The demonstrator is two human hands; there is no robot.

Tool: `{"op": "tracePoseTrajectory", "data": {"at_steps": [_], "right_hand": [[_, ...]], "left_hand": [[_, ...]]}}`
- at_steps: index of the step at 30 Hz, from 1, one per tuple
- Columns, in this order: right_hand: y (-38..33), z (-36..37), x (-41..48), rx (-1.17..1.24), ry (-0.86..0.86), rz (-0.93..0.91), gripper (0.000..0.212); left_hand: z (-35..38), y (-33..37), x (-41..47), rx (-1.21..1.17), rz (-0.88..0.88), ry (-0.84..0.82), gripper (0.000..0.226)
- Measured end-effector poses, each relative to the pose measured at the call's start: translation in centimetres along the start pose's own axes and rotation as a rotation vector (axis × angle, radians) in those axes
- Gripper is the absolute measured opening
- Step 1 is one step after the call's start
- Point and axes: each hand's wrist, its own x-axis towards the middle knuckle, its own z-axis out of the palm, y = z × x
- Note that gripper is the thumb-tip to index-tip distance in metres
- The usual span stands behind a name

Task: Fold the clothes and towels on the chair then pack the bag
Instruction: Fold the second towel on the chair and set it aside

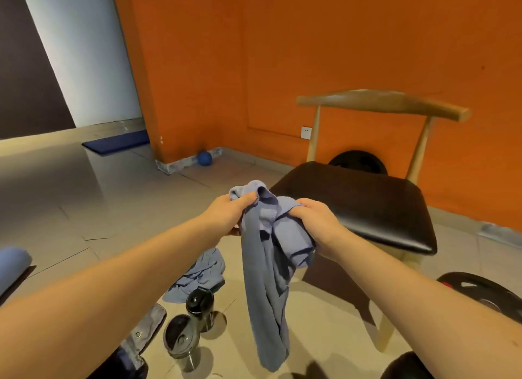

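Hanging below, the blue cloth [264, 294] is bunched at its top inside the clenched left grip [229, 217] and right grip [316, 223].

fingers [245, 199] of l hand [226, 216] and r hand [317, 223] mostly buried in the bunched blue cloth [264, 279]; garment type can't be told. l forearm and bottom edge hide most of a grey fabric piece [147, 330] w/ a snap. blue roll [12, 261] cut by left edge. r forearm covers part of the weight plate [474, 289]. black disc [358, 159] half hidden behind the chair [367, 203] seat. second blue cloth [197, 271] on the floor partly behind the hanging one.
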Motion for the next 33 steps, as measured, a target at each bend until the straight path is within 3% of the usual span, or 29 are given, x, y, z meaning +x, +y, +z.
{"op": "tracePoseTrajectory", "data": {"at_steps": [6,8,11,13,17,27,30,33], "right_hand": [[0.5,-0.8,0.2,0.142,-0.006,0.050,0.016],[1.0,-0.9,0.6,0.187,0.001,0.094,0.029],[1.6,-1.2,0.8,0.211,0.022,0.172,0.022],[1.8,-1.5,1.0,0.270,0.026,0.223,0.020],[2.0,-2.3,1.1,0.406,0.066,0.305,0.019],[3.0,-6.6,1.0,0.454,0.133,0.347,0.018],[3.8,-7.7,1.2,0.292,0.138,0.308,0.026],[4.6,-9.1,0.8,-0.274,0.176,0.190,0.043]], "left_hand": [[2.3,-2.5,1.5,0.251,0.114,0.034,0.016],[2.9,-3.0,1.9,0.254,0.141,0.028,0.032],[2.9,-3.5,2.9,0.371,0.310,-0.015,0.057],[2.8,-3.2,3.4,0.472,0.429,-0.097,0.051],[3.9,-2.6,4.7,0.510,0.436,-0.394,0.051],[7.2,-1.3,7.8,0.562,0.555,-0.384,0.013],[7.9,-1.4,8.8,0.514,0.543,-0.379,0.017],[8.2,-1.6,9.7,0.376,0.492,-0.358,0.023]]}}
